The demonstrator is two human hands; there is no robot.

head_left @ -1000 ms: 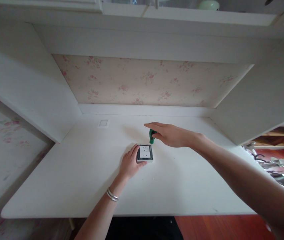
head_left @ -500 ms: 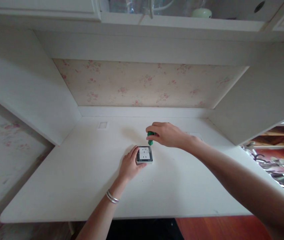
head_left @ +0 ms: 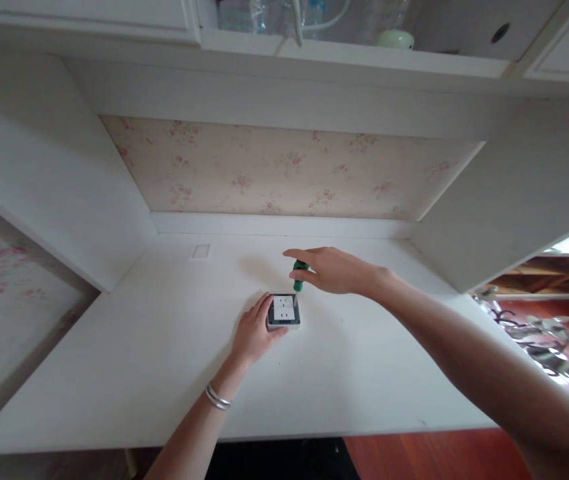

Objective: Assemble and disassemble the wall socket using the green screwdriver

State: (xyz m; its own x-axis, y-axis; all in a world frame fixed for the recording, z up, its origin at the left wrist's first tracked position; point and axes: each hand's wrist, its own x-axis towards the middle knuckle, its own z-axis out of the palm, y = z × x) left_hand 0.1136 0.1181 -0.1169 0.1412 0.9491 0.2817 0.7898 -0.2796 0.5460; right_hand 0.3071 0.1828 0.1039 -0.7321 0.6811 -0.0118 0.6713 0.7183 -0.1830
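Two hands on socket (head_left: pixel 283 311), frame centre, on desk (head_left: pixel 139 360); left hand (head_left: pixel 253 330) grip clamps its left edge; right hand (head_left: pixel 334 270) grip pinches green screwdriver (head_left: pixel 298 273) upright at upper-right corner. Screwing underway, likely unfinished.

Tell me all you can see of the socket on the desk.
Small square socket: white faceplate with dark slots, set in a grey frame, plastic by its look. It lies flat, face up, on the white desk. The left hand grips its left edge; a green-handled screwdriver, held by the right hand, stands at its far right corner.
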